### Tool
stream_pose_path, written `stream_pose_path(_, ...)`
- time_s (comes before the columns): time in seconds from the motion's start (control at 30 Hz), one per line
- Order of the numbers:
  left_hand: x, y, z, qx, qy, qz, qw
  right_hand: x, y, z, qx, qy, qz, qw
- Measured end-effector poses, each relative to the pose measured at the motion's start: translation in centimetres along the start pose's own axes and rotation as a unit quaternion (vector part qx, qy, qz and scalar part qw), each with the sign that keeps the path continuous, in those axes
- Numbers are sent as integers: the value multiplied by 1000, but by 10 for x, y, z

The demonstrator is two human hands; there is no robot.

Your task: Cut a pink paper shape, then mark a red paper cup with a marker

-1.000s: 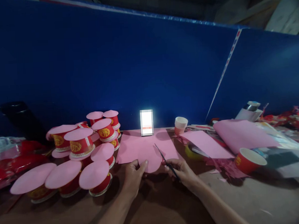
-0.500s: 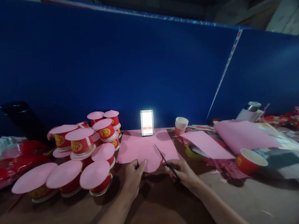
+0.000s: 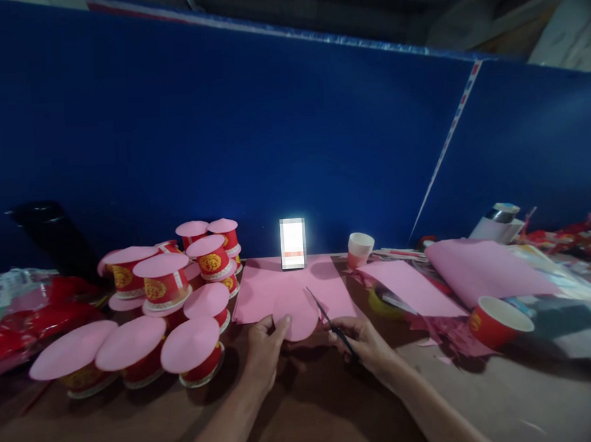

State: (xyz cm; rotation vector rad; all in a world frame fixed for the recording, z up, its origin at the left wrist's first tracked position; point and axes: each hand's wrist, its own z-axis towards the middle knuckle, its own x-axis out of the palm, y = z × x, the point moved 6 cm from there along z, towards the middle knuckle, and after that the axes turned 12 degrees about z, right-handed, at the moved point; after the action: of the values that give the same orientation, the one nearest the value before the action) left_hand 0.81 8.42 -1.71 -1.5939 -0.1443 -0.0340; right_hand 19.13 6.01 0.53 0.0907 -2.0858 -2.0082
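Observation:
My left hand (image 3: 264, 348) pinches the near edge of a rounded pink paper piece (image 3: 295, 314) that lies over a flat pink sheet (image 3: 279, 285). My right hand (image 3: 364, 342) is closed on black scissors (image 3: 330, 322), whose blades point up and away at the right side of the rounded piece. Both hands rest low over the brown table (image 3: 307, 407).
Several red paper cups capped with pink discs (image 3: 190, 341) crowd the left. A lit phone (image 3: 293, 243) stands against the blue wall. A small cup (image 3: 360, 249), more pink sheets (image 3: 483, 266), a tape roll (image 3: 383, 301), paper scraps and a tipped red cup (image 3: 499, 320) lie at right.
Almost nothing differs: the view has shifted slightly, and both hands keep their hold on the paper and the scissors.

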Motion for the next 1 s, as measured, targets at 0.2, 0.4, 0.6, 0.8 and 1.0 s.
stream_pose_path(0.2, 0, -2, 0, -6, -1, -8, 1000, -1, -2, 0, 1, 2, 4, 1000)
stream_pose_path(0.4, 0, -3, 0, -10, -5, -3, 1000, -3, -8, 2, -4, 5, 12, 1000)
stream_pose_path(0.6, -1, -3, 0, -13, -7, -8, 1000, -4, -10, 3, -8, -1, 11, 1000)
stream_pose_path(0.8, -1, 0, 1, -10, -13, -14, 1000, -3, -7, 2, 0, -6, 5, 1000)
stream_pose_path(1.0, 1, -2, -2, -31, -9, -12, 999, -2, -4, 1, 6, -35, 11, 999)
